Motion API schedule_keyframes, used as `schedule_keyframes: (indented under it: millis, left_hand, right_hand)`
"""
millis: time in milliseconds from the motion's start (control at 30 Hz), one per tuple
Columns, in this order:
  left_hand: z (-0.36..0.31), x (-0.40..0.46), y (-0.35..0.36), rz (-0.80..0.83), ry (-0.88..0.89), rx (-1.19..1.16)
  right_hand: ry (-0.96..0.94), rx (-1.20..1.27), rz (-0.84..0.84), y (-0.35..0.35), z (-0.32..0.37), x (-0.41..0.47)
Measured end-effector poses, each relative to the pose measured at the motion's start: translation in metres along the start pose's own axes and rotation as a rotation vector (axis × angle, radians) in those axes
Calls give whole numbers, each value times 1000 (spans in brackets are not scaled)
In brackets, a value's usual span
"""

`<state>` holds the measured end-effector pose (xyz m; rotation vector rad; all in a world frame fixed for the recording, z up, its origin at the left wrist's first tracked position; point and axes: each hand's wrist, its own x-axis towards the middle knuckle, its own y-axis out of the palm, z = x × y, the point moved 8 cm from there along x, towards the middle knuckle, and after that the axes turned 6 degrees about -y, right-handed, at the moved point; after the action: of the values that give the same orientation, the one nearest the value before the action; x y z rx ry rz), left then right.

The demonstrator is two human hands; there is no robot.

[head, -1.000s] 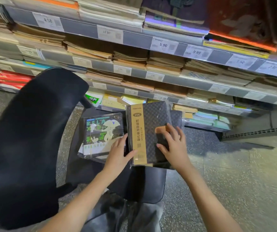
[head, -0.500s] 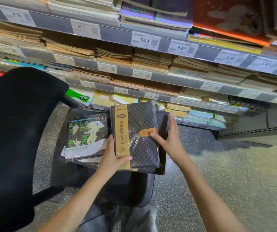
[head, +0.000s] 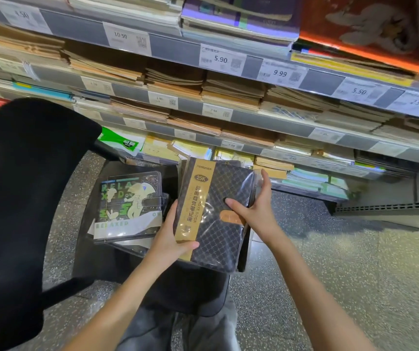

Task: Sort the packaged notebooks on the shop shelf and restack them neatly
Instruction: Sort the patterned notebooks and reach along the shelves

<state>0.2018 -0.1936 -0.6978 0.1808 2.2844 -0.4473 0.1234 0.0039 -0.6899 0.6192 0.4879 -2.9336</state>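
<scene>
Raised since a second ago: the wrapped black notebook [head: 216, 214].
Left hand [head: 170, 239] grips its gold band; right hand [head: 256, 209] clasps its right edge.

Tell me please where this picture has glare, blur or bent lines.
Head view: glare streaks on the plastic wrap of the checked notebook, held by the left hand and right hand; the shelf rails curve from the wide lens; the floor at right and far price tags are smeared, yet the 5.90 tag reads clearly.
</scene>
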Motion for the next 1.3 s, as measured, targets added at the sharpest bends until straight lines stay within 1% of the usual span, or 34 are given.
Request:
schedule_keyframes:
  millis: [100, 233, 333, 433, 633, 867, 1067, 1300]
  left_hand:
    - [5, -2, 1, 38, -60, -17]
    - [12, 0, 0, 63, -131, 43]
    - [13, 1, -1, 79, -150, 48]
    - [13, -2, 1, 62, -139, 3]
    - [10, -19, 8, 17, -76, -108]
    - [-9, -27, -1, 79, -48, -105]
    - [-60, -47, -32, 132, 25, -43]
    - [-138, -85, -71, 163, 99, -78]
  right_hand:
    - [-10, 17, 32, 0, 0, 3]
    - [-10, 59, 67, 1, 5, 4]
    - [-24, 43, 5, -3, 9, 3]
    - [-34, 24, -51, -5, 12, 0]
    - [-12, 36, -61, -7, 15, -4]
    - [-44, 78, -131, -18, 29, -18]
    - [-90, 137, -183, -30, 83, -29]
    - [-271, 112, -256, -67, 190, -41]
